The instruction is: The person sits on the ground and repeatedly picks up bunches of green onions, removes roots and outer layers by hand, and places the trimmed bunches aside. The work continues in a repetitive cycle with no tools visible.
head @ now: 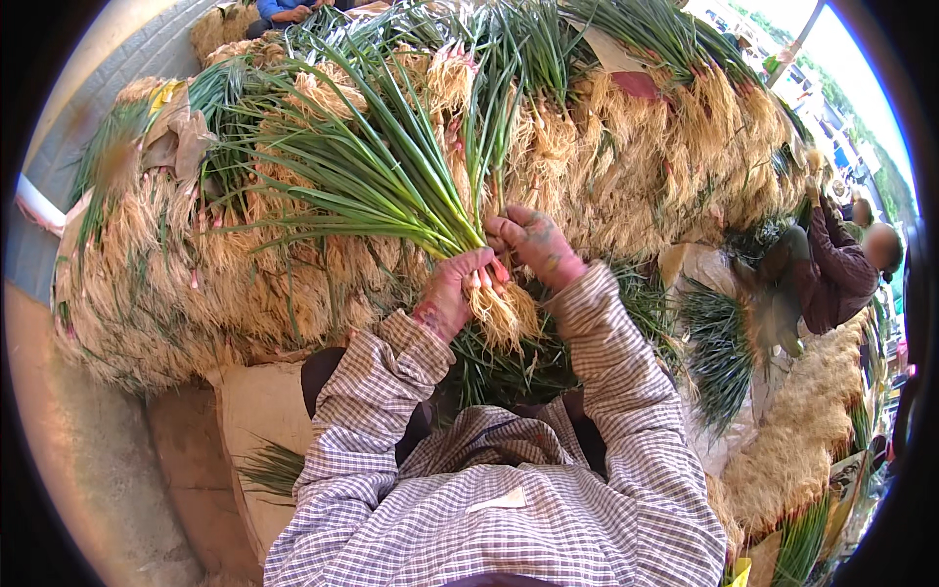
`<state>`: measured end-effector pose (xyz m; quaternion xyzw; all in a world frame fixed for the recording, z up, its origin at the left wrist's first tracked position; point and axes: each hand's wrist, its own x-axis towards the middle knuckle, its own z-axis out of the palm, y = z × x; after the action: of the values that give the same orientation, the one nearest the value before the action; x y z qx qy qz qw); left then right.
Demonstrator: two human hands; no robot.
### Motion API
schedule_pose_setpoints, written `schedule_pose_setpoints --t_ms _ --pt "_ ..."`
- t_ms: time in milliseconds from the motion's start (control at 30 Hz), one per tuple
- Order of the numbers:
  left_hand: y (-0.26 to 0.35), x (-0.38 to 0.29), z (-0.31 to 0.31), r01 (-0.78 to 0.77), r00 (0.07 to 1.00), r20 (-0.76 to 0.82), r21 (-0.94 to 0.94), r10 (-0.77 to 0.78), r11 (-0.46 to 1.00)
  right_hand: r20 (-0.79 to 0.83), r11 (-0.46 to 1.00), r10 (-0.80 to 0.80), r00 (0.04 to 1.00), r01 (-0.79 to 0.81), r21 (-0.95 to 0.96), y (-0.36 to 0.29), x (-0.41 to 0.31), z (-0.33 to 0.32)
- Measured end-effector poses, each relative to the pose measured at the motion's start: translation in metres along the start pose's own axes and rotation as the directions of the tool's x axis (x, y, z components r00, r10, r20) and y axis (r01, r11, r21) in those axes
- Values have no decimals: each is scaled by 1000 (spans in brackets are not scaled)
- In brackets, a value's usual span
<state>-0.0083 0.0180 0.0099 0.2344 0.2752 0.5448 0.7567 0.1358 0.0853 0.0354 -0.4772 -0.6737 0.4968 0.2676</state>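
My left hand (452,292) is closed round the lower stems of a bunch of green onions (411,183). Its long green leaves fan up and to the left, and pale roots (502,312) hang below the reddish bulbs. Just to the right, my right hand (534,246) has its fingers curled at the stems beside the bunch; a thin stalk rises from its fingertips. What its fingers hold there is partly hidden. Behind both hands lies a large heap of green onions (587,176) with tan roots facing me. More green leaves (506,370) lie below the hands, over my lap.
At the right a person in a dark red shirt (840,271) sits close by, with another person behind. A bundle of green onions (715,352) and a long row of roots (796,425) lie there. A blue-sleeved person (282,11) is at the top left. Cardboard (260,418) lies at lower left.
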Motion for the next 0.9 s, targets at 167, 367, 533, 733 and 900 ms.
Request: schedule_pose_setpoints --t_ms 167,367,533,733,900 --pt "-2 -8 0 -44 999 23 -99 47 994 -498 970 93 862 35 241 3 10 -27" --pt "3 -16 3 -4 987 160 -116 22 993 -104 747 -11 994 77 660 18 19 -38" --pt "2 -15 -3 -20 995 98 10 19 1000 -208 775 -175 962 264 574 13 22 8" --pt "-2 -16 -7 -34 998 57 26 32 999 -389 988 -149 909 124 -88 2 14 4" --pt "3 -19 -2 -66 933 335 -191 129 979 -494 609 508 705 111 785 29 22 -26"
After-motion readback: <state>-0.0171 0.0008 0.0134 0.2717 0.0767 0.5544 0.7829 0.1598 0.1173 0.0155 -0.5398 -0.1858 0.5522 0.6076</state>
